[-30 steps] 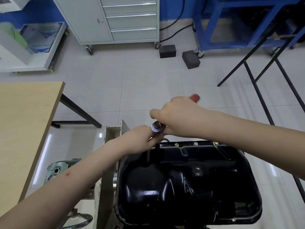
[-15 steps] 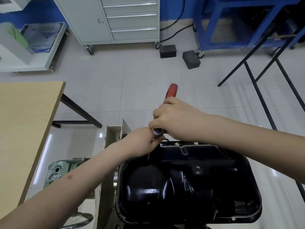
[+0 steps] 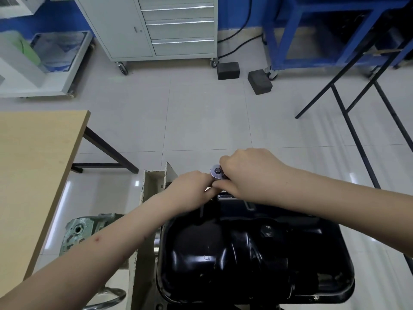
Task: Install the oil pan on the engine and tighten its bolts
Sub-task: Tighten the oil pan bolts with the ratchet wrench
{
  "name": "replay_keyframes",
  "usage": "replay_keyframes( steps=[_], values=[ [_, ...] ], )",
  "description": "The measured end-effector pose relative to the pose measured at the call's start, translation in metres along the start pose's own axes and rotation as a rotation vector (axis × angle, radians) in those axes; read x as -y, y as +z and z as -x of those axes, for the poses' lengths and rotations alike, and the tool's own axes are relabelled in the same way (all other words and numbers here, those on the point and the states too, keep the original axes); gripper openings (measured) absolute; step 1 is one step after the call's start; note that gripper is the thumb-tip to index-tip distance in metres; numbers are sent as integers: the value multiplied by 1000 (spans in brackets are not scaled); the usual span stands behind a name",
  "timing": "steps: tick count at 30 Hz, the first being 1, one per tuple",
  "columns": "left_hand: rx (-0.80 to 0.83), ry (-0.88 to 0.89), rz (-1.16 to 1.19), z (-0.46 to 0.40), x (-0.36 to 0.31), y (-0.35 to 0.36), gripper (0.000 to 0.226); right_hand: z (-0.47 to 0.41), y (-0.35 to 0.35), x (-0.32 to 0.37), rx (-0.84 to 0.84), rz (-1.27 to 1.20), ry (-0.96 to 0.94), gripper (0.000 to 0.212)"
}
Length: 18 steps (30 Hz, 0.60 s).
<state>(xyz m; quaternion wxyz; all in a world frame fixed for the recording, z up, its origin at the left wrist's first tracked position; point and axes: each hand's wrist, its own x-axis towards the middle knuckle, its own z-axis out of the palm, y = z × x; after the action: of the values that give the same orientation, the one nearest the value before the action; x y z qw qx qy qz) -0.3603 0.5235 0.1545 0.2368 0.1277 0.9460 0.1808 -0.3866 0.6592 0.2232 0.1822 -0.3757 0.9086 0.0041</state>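
A black oil pan [image 3: 254, 253] is seen from above, seated on an engine at the near centre of the view, its glossy domed underside facing up. A drain plug [image 3: 267, 230] is visible on its far right slope.

Both forearms are stretched forward and meet over the far left corner of the pan. The right hand [image 3: 250, 175] is reached in from the right, knuckles up, its fingers curled tightly around the handle of a ratchet wrench [image 3: 216, 172]; only the round silver head of the tool is exposed, just left of the knuckles, and the handle is hidden inside the fist. The left hand [image 3: 192, 186] is brought in from the near left, wrist straight, its fingertips pressed up against the shaft below the ratchet head, touching the right hand. Whether the left fingers are wrapped around the shaft or merely steadying it cannot be told, as they are covered by the right hand.

A pale metal bracket [image 3: 154, 182] stands just left of the hands. A greenish engine casting [image 3: 78, 231] is partly seen under the left forearm. A wooden table [image 3: 33, 171] fills the left side. On the far floor, a grey drawer cabinet [image 3: 161, 25], two dark blocks [image 3: 259, 81] and a blue steel frame [image 3: 317, 32] are found.
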Motion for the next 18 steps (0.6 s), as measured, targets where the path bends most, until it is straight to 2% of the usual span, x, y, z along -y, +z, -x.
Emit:
replay_keyframes(
  steps=[2, 4, 8, 11, 15, 18],
  values=[
    [-59, -43, -52, 0, -3, 3, 42, -1, 2, 2, -22, 3, 2, 42],
    [-91, -50, -44, -1, -3, 3, 39, -5, 0, -2, -44, 34, -38, 31],
    [-61, 30, -78, -2, 0, 5, 31, -17, -13, -18, 53, 115, -250, 17],
    [-11, 79, -70, -6, 2, 2, 30, -21, -17, -22, 51, 119, -371, 19],
    [81, 72, -39, -8, 7, -2, 34, -22, -12, -21, 23, 111, -282, 20],
    [102, 64, 82, -8, 11, -5, 29, -19, -11, -15, 3, 111, -148, 23]
  ],
)
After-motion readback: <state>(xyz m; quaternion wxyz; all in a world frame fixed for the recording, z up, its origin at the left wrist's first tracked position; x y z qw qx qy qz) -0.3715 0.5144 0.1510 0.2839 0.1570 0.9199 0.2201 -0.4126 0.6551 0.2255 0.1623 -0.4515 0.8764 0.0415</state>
